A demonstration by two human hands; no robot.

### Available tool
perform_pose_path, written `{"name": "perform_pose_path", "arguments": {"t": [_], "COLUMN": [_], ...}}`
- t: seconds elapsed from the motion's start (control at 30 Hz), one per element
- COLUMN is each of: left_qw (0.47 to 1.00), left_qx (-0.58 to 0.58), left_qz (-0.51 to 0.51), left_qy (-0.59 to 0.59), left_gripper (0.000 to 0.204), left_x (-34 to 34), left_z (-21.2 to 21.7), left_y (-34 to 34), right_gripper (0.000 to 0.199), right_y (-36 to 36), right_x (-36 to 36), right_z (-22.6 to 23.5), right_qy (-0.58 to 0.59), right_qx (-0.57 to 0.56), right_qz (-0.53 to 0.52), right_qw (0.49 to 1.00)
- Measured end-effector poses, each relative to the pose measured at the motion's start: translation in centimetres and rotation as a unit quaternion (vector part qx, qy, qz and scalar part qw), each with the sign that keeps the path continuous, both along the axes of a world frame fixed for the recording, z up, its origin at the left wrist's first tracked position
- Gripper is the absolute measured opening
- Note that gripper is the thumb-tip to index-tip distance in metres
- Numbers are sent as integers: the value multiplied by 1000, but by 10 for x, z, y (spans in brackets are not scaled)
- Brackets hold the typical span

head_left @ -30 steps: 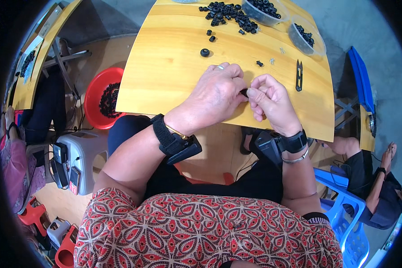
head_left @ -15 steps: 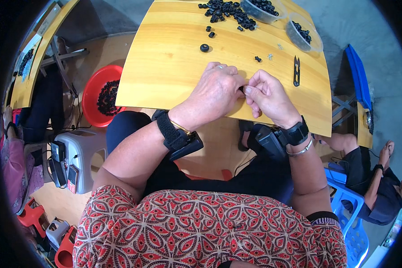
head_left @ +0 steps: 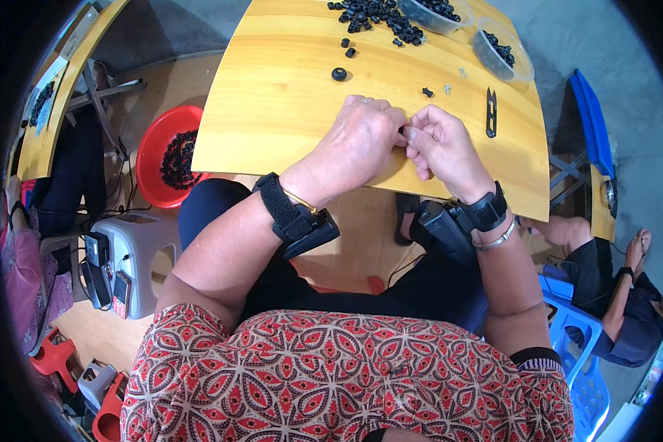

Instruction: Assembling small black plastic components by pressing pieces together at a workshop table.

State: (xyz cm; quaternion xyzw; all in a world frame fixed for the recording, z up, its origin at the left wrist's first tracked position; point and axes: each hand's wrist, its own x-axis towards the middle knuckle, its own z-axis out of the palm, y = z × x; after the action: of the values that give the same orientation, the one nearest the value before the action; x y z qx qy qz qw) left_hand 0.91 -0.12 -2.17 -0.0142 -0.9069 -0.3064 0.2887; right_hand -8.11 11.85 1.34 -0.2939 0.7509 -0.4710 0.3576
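Two hands pinch a small black part over the wooden surface (head_left: pixel 287 110).

Left hand (head_left: pixel 361 144) and right hand (head_left: pixel 442 147) close together on the small black part (head_left: pixel 402 131), near the surface's front edge; a pile of black parts (head_left: pixel 376 13) lies at its far edge, clippers (head_left: pixel 490 112) to the hands' right.

A red basin (head_left: pixel 171 151) stands beside a grey stool (head_left: pixel 125 258).

Bright, even daylight fills the scene, with no harsh glare. The yellow bench (head_left: pixel 287 103) is well lit and shows only a faint sheen; soft, short shadows lie under the hands (head_left: pixel 405 144) and the small black parts (head_left: pixel 376 15). The centre is sharp. Fisheye distortion bends the bench edges strongly, and things near the rim are squeezed and slightly soft. A black vignette rings the picture, darkest at the corners.
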Motion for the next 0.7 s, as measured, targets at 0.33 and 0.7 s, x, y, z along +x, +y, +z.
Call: {"name": "perform_pose_path", "arguments": {"t": [0.33, 0.7], "left_qw": [1000, 999], "left_qx": [15, 18], "left_qz": [-6, -12], "left_qy": [-3, -24], "left_gripper": [6, 9], "left_x": [-4, -2], "left_z": [-4, -1], "left_y": [-6, -11], "right_gripper": [9, 8], "right_y": [-7, -12], "right_x": [-8, -4], "right_z": [3, 8], "right_qy": [-44, -20], "right_qx": [41, 65], "right_qz": [12, 8], "right_qw": [998, 998]}}
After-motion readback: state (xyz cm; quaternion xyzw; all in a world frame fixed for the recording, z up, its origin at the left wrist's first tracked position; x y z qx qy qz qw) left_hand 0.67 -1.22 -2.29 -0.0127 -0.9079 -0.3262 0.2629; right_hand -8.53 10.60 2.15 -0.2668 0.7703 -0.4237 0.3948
